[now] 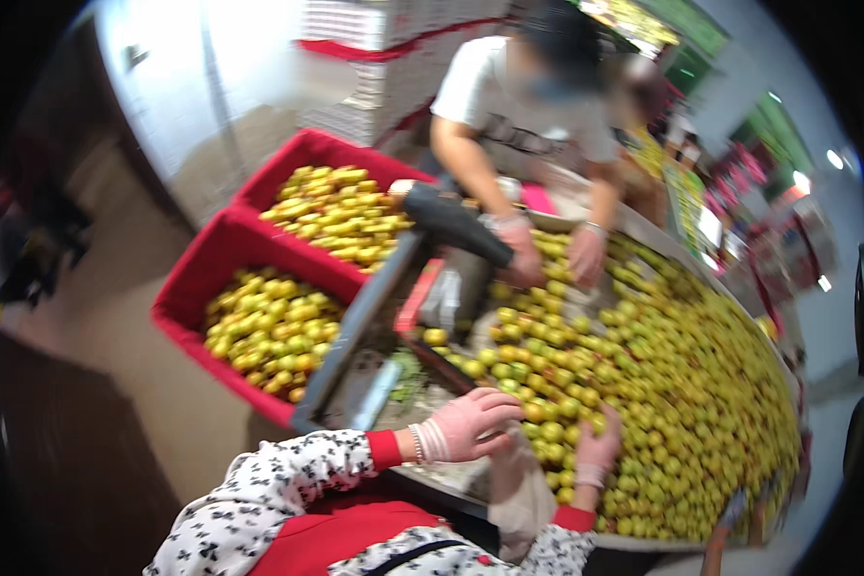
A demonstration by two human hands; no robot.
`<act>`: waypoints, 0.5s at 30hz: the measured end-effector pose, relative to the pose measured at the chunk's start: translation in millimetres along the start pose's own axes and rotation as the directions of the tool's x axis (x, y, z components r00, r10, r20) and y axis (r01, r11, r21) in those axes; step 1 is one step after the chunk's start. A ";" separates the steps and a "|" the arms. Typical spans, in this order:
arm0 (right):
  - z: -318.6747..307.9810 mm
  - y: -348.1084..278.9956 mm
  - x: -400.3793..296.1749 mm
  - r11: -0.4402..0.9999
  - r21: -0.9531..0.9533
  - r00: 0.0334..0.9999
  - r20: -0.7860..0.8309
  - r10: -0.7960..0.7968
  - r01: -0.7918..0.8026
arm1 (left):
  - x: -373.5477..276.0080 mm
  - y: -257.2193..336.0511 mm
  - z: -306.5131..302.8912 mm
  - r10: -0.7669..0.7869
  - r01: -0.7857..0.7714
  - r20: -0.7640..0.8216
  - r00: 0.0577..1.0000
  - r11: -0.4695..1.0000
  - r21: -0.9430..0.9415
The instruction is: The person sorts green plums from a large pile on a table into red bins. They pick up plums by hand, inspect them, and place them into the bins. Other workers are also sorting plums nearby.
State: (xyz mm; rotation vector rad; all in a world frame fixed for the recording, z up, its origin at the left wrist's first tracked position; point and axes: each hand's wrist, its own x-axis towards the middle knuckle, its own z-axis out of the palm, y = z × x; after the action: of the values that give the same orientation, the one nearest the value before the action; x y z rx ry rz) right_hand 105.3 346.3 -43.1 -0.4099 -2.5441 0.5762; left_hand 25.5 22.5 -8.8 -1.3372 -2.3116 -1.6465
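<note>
A large heap of small round yellow-green fruits [662, 389], some blushed red, lies before me on a cloth-lined sorting table. My left hand [471, 425], in a thin pink glove, hovers at the heap's left edge with its fingers apart and nothing visible in them. In among the fruits is my right hand [596, 448], gloved alike, its fingers curled near a fruit; whether it grips one is unclear. Beige cloth [522, 482] hangs over the table edge between my forearms.
Two red cloth-lined crates [219, 360] of fruit stand at the left, beside a grey frame [360, 324] with a dark padded piece [453, 219]. Across the table a person's gloved hands [522, 248] work in the fruit. Another person's hand [733, 510] reaches in at the lower right.
</note>
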 end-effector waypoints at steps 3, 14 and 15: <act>5.9 -19.3 2.5 0.983 -0.168 0.997 0.026 -0.067 0.071 | 43.8 -8.7 29.6 0.099 -0.129 0.142 0.985 0.967 0.220; 4.0 -19.3 3.5 0.962 -0.228 0.989 -0.031 0.147 -0.150 | 140.0 -63.5 98.6 -0.312 -0.015 0.462 0.830 0.816 0.578; 4.7 -18.5 2.6 0.955 -0.259 0.989 -0.014 0.146 -0.145 | 139.9 -70.2 92.9 -0.332 -0.008 0.457 0.825 0.802 0.598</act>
State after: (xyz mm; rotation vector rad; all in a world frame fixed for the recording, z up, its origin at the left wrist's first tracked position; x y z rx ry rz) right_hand 97.4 329.8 -37.1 -0.6941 -2.6172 0.2931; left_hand -66.5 176.1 -41.7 -1.5978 -2.9546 -0.4557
